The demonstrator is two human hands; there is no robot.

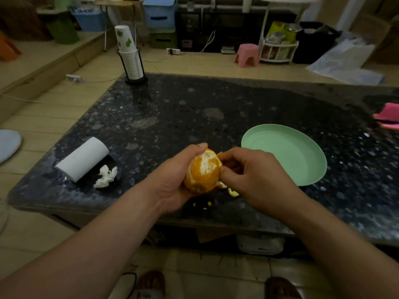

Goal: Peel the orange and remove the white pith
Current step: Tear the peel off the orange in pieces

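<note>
Flanking orange [203,171]: green plate [287,156], tissue roll [83,158]

The orange [203,171] at lower centre is bright orange, patched with white pith. Small peel scraps [233,192] just below it are orange-yellow. The table [194,104] is black stone, speckled with grey and white flecks. The plate [302,160] at centre right is plain mint green. At lower left, the paper roll [83,158] and crumpled tissue [106,176] are white. The cups [126,39] at upper left are white with green leaf marks. The stool [248,55] at upper right is pink.
</note>
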